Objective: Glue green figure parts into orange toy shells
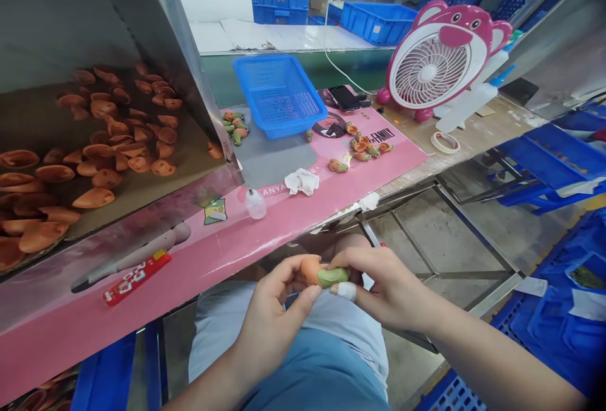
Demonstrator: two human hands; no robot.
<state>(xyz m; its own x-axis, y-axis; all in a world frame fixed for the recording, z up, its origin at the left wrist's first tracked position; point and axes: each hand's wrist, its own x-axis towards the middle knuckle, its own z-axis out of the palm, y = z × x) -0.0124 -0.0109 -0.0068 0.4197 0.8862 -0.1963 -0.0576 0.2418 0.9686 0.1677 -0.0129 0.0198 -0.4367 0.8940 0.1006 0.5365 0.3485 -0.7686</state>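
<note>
Above my lap, my left hand point(279, 307) pinches the orange end of a small orange-and-green moulded piece point(326, 275). My right hand point(386, 281) grips its green end between thumb and fingers; a white wrap covers the thumb tip. What the piece is exactly, I cannot tell. Similar orange-and-green pieces point(362, 146) lie on the pink mat point(222, 240), with another small group point(235, 127) left of the blue basket point(284, 98). A crumpled white tissue point(302, 182) and a small translucent bottle point(255, 204) rest nearer to my hands.
A metal-edged box with many hollow orange shells point(108, 146) stands at left. Along the front edge lie a red packet point(137, 277) and a grey-handled tool point(142, 250). Further right are a phone point(344, 98), a pink fan point(435, 67), a tape roll point(445, 142) and blue crates point(549, 158).
</note>
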